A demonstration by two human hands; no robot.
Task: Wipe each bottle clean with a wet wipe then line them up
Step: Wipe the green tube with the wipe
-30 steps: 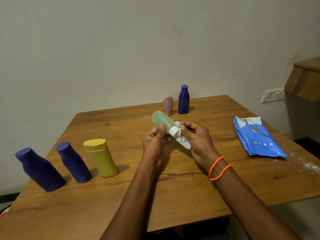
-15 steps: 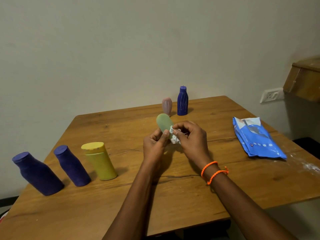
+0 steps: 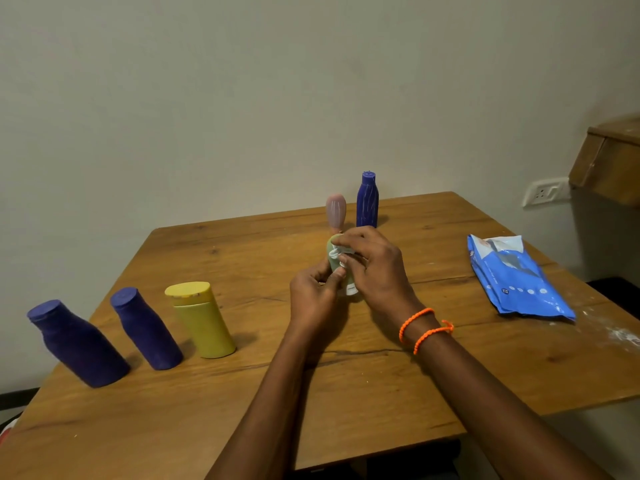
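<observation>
A small pale green bottle (image 3: 333, 259) stands nearly upright above the middle of the wooden table (image 3: 346, 393), mostly hidden by my hands. My left hand (image 3: 313, 296) grips its lower part. My right hand (image 3: 375, 268) pinches a crumpled white wet wipe (image 3: 341, 251) against the bottle's upper end. Two dark purple bottles (image 3: 78, 341) (image 3: 145, 327) and a yellow bottle (image 3: 202, 318) stand in a row at the left. A pink bottle (image 3: 335, 209) and a blue bottle (image 3: 367, 199) stand at the far edge.
A blue wet-wipe pack (image 3: 516, 278) lies on the table's right side, with white powder specks (image 3: 623, 336) near the right edge. A wall socket (image 3: 545, 192) and a wooden cabinet (image 3: 609, 161) are at the right wall.
The green bottle has turned from lying tilted to the left to nearly upright. My right hand with the wipe has moved from the cap end up over the bottle's upper part.
</observation>
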